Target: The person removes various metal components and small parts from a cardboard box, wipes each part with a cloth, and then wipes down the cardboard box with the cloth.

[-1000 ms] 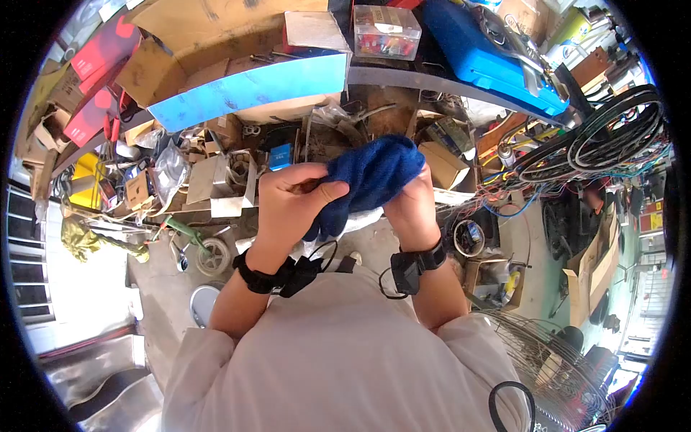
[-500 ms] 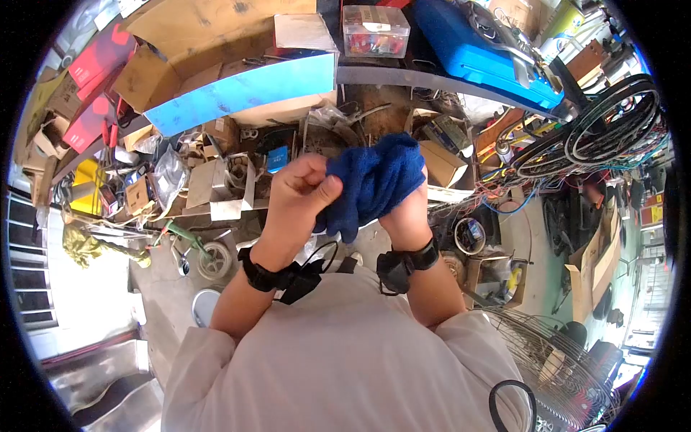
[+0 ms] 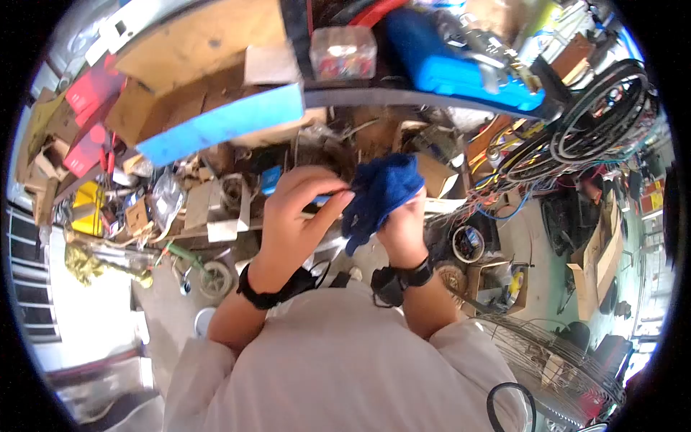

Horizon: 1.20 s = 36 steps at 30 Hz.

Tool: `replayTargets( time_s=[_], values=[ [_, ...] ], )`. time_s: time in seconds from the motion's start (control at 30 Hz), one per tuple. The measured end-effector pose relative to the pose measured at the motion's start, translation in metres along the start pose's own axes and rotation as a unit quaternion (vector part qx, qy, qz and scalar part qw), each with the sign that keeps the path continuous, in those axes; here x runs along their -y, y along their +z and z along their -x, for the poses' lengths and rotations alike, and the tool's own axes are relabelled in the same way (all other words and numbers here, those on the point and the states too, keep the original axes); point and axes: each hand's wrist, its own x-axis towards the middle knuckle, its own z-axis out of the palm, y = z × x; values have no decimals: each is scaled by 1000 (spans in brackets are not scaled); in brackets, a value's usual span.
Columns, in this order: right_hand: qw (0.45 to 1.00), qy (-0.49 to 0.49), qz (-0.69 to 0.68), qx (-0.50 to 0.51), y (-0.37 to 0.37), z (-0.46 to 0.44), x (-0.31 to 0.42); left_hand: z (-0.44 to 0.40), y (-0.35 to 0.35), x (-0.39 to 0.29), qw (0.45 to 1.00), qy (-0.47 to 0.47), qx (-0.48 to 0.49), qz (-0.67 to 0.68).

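Note:
A bunched dark blue cloth (image 3: 385, 191) with a soft, towel-like surface is held up in front of my chest. My left hand (image 3: 299, 209) has its thumb and fingertips pinched together at the cloth's left edge, leaving a gap between thumb and palm. From below and to the right, my right hand (image 3: 404, 230) grips the cloth, whose folds cover most of its fingers. A black strap (image 3: 277, 288) circles my left wrist, and another black strap (image 3: 407, 279) is on my right wrist.
Ahead is a cluttered bench with a blue-sided cardboard box (image 3: 223, 122), a clear plastic box (image 3: 343, 54) and a blue case (image 3: 461, 79). Coiled black cables (image 3: 597, 122) hang at right. A wire fan guard (image 3: 533, 353) stands low right, a small wheel (image 3: 214, 279) lower left.
My left hand has shifted slightly left and down, its fingers now pinching at the cloth's edge. The cloth has become narrower and hangs more upright. The view has tilted a little.

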Motion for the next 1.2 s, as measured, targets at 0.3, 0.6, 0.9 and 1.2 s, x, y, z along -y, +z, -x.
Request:
replayTargets(
  time_s=[0.3, 0.6, 0.9, 1.2],
  values=[
    [998, -49, -32, -36, -39, -2, 34, -60, 10, -31, 995, 97, 17, 29],
    [997, -35, -58, -40, -76, 2, 39, -170, 45, -78, 959, 273, -60, -46],
    [993, -53, -88, -60, -86, -2, 55, -246, 84, -59, 932, 297, 91, -185],
    [995, -33, -84, -49, -100, -7, 44, -253, 87, -59, 953, 168, 193, -164]
  ],
)
